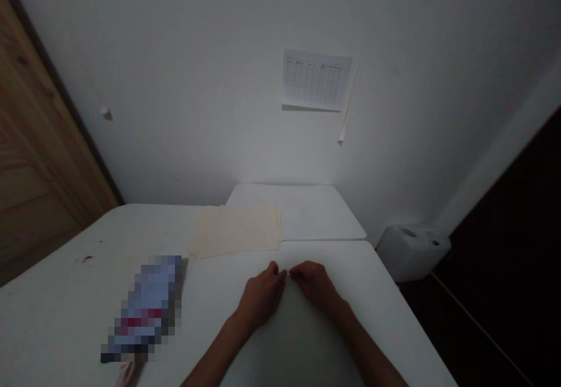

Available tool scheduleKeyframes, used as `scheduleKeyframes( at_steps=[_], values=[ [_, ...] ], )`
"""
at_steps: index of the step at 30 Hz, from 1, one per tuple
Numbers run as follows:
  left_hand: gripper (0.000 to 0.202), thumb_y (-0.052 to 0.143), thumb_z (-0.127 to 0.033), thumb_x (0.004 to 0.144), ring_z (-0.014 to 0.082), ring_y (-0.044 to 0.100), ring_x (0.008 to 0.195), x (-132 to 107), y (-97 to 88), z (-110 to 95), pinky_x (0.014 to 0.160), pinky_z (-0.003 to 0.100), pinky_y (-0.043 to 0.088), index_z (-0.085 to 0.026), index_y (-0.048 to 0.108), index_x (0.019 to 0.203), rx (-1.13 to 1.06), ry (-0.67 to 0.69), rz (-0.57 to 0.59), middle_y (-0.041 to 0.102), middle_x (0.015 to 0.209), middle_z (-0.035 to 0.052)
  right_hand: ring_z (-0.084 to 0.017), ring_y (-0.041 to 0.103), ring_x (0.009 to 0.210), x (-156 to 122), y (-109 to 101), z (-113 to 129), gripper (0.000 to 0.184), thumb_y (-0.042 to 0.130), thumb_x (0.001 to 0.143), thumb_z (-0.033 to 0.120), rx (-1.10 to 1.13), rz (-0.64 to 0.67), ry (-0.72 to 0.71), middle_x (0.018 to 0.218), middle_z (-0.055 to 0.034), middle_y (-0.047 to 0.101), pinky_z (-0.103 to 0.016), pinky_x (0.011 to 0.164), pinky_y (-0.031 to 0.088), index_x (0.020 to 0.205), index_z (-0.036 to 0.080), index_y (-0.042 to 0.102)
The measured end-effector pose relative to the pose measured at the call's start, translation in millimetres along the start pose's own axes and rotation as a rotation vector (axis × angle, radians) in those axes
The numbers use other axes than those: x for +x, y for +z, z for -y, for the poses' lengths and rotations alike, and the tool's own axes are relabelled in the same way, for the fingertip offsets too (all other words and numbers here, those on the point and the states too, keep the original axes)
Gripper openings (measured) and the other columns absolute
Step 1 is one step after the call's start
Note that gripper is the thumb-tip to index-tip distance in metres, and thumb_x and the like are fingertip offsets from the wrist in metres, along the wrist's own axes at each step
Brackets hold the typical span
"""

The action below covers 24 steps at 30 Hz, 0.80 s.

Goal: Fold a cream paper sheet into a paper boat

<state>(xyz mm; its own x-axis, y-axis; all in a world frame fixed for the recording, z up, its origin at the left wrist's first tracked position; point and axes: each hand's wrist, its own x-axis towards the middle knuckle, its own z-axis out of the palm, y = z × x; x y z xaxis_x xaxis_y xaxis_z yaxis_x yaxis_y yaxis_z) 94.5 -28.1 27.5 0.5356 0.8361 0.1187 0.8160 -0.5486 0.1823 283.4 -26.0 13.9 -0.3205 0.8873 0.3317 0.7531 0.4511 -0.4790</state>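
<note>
My left hand (262,296) and my right hand (315,284) rest near the middle of a white table (372,305), their fingertips almost meeting. Both hands have curled fingers, and I see nothing held in them. To the left lies an item blurred out of the picture (146,308), blue with a red band, so I cannot tell what it is. A pink scrap (127,373) pokes out below it. Beyond my fingers lies a cream sheet of paper or cloth (236,230).
A second white table (302,208) abuts the far end. A small reddish stain (87,258) marks the left of the tabletop. A wooden door (39,141) stands at left, a printed chart (316,80) hangs on the wall, and a white plastic box (412,252) sits low at right.
</note>
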Motion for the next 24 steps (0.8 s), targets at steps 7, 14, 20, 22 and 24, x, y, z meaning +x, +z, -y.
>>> scheduleKeyframes(
  at_steps=[7, 14, 20, 22, 24],
  values=[
    [0.030, 0.033, -0.024, 0.096, 0.0202, 0.060, 0.097, 0, 3.7, 3, 0.073, 0.031, 0.050, -0.026, 0.054, 0.118, -0.009, 0.038, -0.022, 0.052, 0.122, 0.0084, -0.017, 0.066, 0.084, -5, -5, 6, 0.021, 0.051, 0.089, 0.021, 0.011, -0.024, -0.004, 0.091, -0.0026, 0.073, -0.028, 0.081, 0.047, 0.097, 0.022, 0.071],
    [0.039, 0.042, -0.015, 0.090, 0.0232, 0.051, 0.114, -1, 9.2, 5, 0.082, 0.035, 0.050, -0.030, 0.051, 0.125, -0.010, 0.097, 0.006, 0.050, 0.134, 0.0057, -0.018, 0.068, 0.083, -3, -5, 7, 0.028, 0.051, 0.088, 0.021, 0.130, -0.087, 0.090, 0.090, -0.0024, 0.073, -0.030, 0.082, 0.049, 0.113, 0.022, 0.063],
    [0.036, 0.043, -0.015, 0.091, 0.0229, 0.050, 0.114, -1, 7.3, 4, 0.077, 0.032, 0.051, -0.030, 0.055, 0.121, -0.017, 0.120, -0.002, 0.053, 0.131, 0.0046, -0.017, 0.067, 0.086, -2, 2, 0, 0.031, 0.050, 0.087, 0.016, 0.247, -0.156, 0.105, 0.094, -0.0027, 0.072, -0.031, 0.083, 0.050, 0.115, 0.022, 0.059],
    [0.035, 0.043, -0.014, 0.091, 0.0229, 0.050, 0.113, 0, 6.4, 4, 0.076, 0.032, 0.051, -0.029, 0.056, 0.120, -0.011, 0.132, 0.006, 0.054, 0.129, 0.0046, -0.017, 0.067, 0.086, -2, 5, -4, 0.032, 0.051, 0.084, 0.013, 0.285, -0.178, 0.116, 0.098, -0.0041, 0.071, -0.031, 0.083, 0.050, 0.114, 0.020, 0.060],
    [0.035, 0.043, -0.013, 0.091, 0.0231, 0.050, 0.113, 0, 5.8, 4, 0.077, 0.032, 0.051, -0.029, 0.056, 0.120, -0.006, 0.143, 0.010, 0.055, 0.128, 0.0048, -0.017, 0.065, 0.085, -1, 7, -7, 0.029, 0.052, 0.083, 0.011, 0.259, -0.187, 0.120, 0.098, -0.0049, 0.070, -0.031, 0.083, 0.050, 0.108, 0.019, 0.062]
  ],
)
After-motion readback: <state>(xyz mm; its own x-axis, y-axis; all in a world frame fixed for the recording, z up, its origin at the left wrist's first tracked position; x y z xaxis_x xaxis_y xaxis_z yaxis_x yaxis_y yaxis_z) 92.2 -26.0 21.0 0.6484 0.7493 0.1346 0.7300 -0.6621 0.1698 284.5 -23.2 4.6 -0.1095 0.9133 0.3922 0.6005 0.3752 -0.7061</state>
